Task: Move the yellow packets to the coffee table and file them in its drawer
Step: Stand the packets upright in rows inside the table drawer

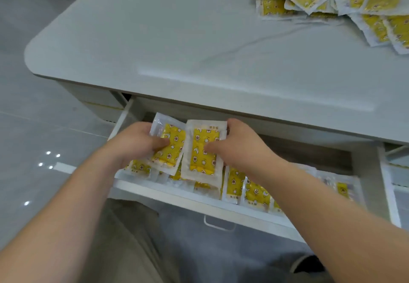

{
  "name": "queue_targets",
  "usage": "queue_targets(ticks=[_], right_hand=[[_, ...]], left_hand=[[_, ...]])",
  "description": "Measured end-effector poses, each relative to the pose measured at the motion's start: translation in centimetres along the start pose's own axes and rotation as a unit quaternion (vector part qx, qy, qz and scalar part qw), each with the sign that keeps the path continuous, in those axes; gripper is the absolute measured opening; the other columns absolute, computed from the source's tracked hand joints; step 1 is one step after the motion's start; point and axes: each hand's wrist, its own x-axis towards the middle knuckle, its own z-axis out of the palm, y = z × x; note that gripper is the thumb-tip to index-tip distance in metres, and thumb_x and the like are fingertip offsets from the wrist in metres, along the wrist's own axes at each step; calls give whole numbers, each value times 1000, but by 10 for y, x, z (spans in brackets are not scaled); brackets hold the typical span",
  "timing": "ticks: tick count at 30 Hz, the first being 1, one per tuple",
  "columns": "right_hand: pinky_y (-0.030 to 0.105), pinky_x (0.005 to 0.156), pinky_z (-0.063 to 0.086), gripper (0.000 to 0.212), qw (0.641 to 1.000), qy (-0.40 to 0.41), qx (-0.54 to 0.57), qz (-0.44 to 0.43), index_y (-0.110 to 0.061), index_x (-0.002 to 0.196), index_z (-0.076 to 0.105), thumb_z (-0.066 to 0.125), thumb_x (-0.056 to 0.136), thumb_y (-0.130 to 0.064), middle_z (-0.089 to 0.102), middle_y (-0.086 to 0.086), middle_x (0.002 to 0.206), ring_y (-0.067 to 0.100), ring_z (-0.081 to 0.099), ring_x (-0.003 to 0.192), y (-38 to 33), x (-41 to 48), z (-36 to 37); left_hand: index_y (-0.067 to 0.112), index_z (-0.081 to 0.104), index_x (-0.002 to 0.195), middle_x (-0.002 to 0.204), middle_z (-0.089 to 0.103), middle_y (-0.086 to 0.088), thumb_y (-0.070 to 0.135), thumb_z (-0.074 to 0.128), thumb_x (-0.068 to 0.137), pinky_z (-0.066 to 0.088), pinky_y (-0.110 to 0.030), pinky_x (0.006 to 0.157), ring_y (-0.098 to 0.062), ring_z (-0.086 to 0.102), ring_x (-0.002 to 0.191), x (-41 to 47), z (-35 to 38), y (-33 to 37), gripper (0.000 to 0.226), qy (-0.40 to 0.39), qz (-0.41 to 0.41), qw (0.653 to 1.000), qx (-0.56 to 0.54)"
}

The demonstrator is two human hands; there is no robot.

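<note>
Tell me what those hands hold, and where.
Left hand grips the left yellow packet by its left edge; right hand grips the right yellow packet by its right edge.

A heap of packets (345, 1) lies far right on the coffee table (155, 45). The open drawer (177, 194) under its near edge holds a row of packets (254, 192). Above its left half, the right packet (199, 163) overlaps the left packet (174, 134).
</note>
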Motion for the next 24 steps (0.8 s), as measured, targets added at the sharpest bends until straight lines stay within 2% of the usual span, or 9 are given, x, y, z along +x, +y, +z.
queue_targets(ticks=[4,6,9,11,14,16,19,22,24], right_hand=[[24,61,56,61,996,-25,-81,21,-25,139,45,78,89,-19,65,-1,109,13,68,85,15,14,11],[23,57,55,58,992,-31,-118,18,-26,134,47,79,87,-16,65,-1,107,13,68,84,18,19,12],[23,59,55,51,986,-46,-160,4,-27,124,49,81,85,-15,64,-2,104,12,66,84,23,26,15],[24,60,55,50,983,-53,-174,-13,-29,120,49,81,84,-15,63,-3,103,11,65,84,26,28,19],[26,63,57,51,980,-59,-187,-34,-28,122,48,82,84,-17,63,-2,105,11,63,84,30,33,26],[32,71,61,52,977,-62,-199,-42,-26,125,48,81,85,-16,64,-1,106,12,64,86,31,38,30],[37,77,63,52,975,-61,-208,-53,-26,126,48,80,86,-16,63,0,109,16,66,89,33,42,35],[35,78,57,56,965,-42,-248,-77,-23,132,47,79,87,-17,58,5,118,20,62,94,38,43,44],[40,88,54,57,945,-11,-310,-100,-21,135,47,78,88,-25,54,8,126,26,59,105,42,41,48]], left_hand=[[21,76,100,91,79,6,25,79,88,59,-44,91,-18,76,88,12,3,-12,13,-13,-21,997,74],[24,74,103,94,78,7,27,84,84,59,-39,86,-16,73,88,14,3,-12,22,-2,-12,992,127],[28,71,101,93,74,11,30,89,76,54,-28,69,-12,69,87,14,8,-10,30,13,4,981,193],[28,68,98,92,70,11,36,94,69,51,-27,64,-13,68,86,13,11,-9,40,28,6,969,246],[23,59,108,93,63,7,44,95,64,51,-31,66,-14,62,83,13,13,-8,61,53,8,952,303],[24,53,120,96,61,7,43,94,64,51,-32,69,-16,62,87,13,15,-9,72,50,12,949,311],[23,44,138,118,65,-1,44,94,63,56,-38,83,-24,64,102,14,17,-10,92,47,23,935,351],[26,41,141,128,61,-4,50,94,61,54,-38,88,-26,62,112,15,17,-11,99,53,53,905,418],[27,42,142,134,56,-5,49,92,63,52,-39,91,-28,60,117,15,18,-10,96,43,67,895,439]])
